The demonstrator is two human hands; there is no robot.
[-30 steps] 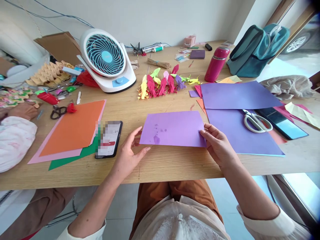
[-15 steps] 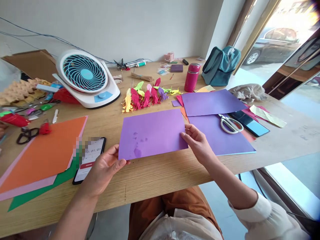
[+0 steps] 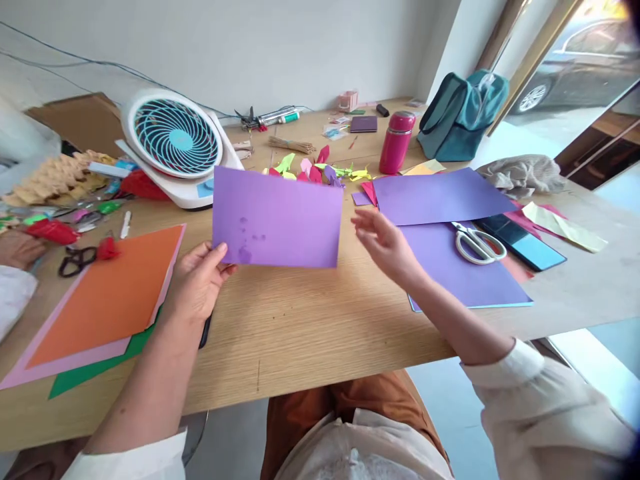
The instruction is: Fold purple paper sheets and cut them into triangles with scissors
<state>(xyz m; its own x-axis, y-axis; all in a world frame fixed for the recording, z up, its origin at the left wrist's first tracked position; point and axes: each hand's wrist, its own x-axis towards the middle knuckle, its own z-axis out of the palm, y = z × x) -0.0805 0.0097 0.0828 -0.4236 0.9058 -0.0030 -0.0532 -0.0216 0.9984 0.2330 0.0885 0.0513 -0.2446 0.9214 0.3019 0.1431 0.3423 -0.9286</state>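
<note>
My left hand pinches the lower left corner of a purple paper sheet and holds it up off the wooden table, tilted toward me. The sheet has a few darker spots near its left side. My right hand hovers just right of the sheet with fingers spread, touching nothing. It is slightly blurred. A phone lies mostly hidden under my left hand.
Two large purple sheets with white scissors lie at right, beside a dark tablet. Orange, pink and green sheets lie at left. A fan, folded paper figures, a pink bottle and a teal bag stand behind. Another person's hand is at far left.
My left hand has lifted the purple sheet off the table and carried it left. My right hand has let go of its right edge and opened.
</note>
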